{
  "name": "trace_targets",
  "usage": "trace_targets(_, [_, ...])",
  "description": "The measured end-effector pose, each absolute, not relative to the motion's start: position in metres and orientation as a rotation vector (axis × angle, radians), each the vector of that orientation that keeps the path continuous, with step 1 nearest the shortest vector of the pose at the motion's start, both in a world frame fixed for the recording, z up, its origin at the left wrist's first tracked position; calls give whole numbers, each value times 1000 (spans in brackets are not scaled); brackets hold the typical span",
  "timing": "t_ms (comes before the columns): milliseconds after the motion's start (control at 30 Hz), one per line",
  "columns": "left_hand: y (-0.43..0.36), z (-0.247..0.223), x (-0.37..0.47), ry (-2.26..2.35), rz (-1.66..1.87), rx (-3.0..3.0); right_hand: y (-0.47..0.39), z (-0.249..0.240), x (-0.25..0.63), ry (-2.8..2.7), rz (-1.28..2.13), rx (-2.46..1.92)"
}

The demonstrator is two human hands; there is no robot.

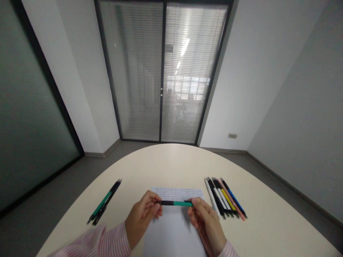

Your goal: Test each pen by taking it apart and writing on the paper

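Note:
A green pen with a black grip [177,203] is held level between my two hands, above a sheet of paper [174,232] with writing along its top. My left hand [144,214] pinches the black end of the pen. The green end is between the thumb and fingers of my right hand [205,219]. On the table to the left lie a green pen [102,203] and a black pen [108,201], side by side. Several pens [225,198] in white, black, yellow, pink and blue lie in a row to the right of the paper.
The round-edged cream table [174,160] reaches forward toward a glass partition with blinds [160,71]. White walls stand on both sides, with a frosted glass panel [26,107] at the far left.

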State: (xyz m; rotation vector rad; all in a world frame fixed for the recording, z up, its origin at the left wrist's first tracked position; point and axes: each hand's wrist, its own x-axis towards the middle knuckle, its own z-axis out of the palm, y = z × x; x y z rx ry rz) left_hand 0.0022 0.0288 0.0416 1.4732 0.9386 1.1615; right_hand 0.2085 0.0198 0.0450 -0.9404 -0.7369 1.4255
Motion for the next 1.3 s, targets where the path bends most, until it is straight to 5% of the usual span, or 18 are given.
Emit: trace_targets(1300, [40,40,-8,1165,1127,1939,18,44,206,-863,1377,-1001])
